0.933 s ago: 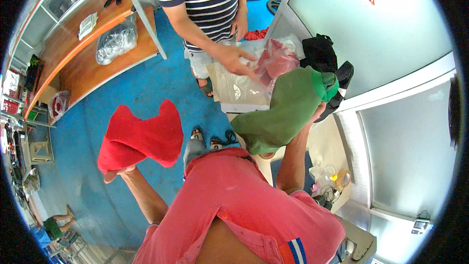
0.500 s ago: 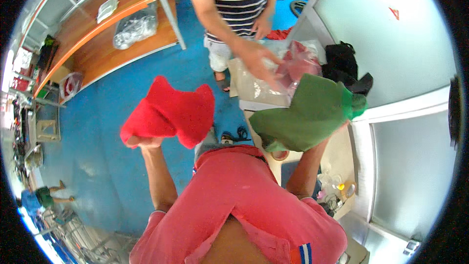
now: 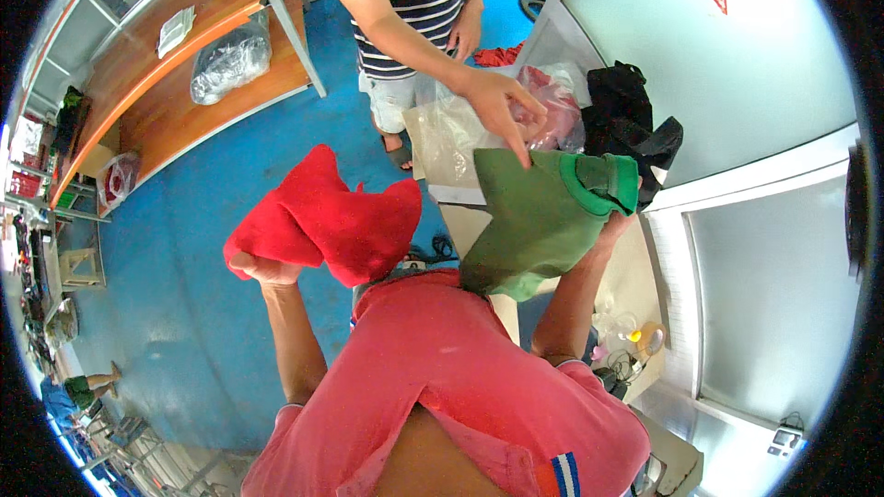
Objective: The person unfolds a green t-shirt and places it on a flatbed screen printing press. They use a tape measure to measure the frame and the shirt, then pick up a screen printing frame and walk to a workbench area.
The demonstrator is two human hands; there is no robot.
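Note:
My left hand is closed around one end of a folded red cloth, raised over the floor. Its thumb shows at the lower edge, while the other fingers are hidden under the fabric. On the other side, my right hand grips a folded green garment with a ribbed neckband at its right end. Part of that hand is behind the fabric. A person facing me reaches a hand to the green garment's upper edge; a fingertip overlaps it, and I cannot tell whether they touch.
Beyond the green garment, clear plastic bags, a bagged pink-red cloth and a black bundle lie on a table. Frosted panels stand at right. A wooden shelf is far left over blue floor.
The green garment has turned, its neckband now facing me more. The other person's hand has come nearer to its upper edge. The red cloth stays held, shifted slightly.

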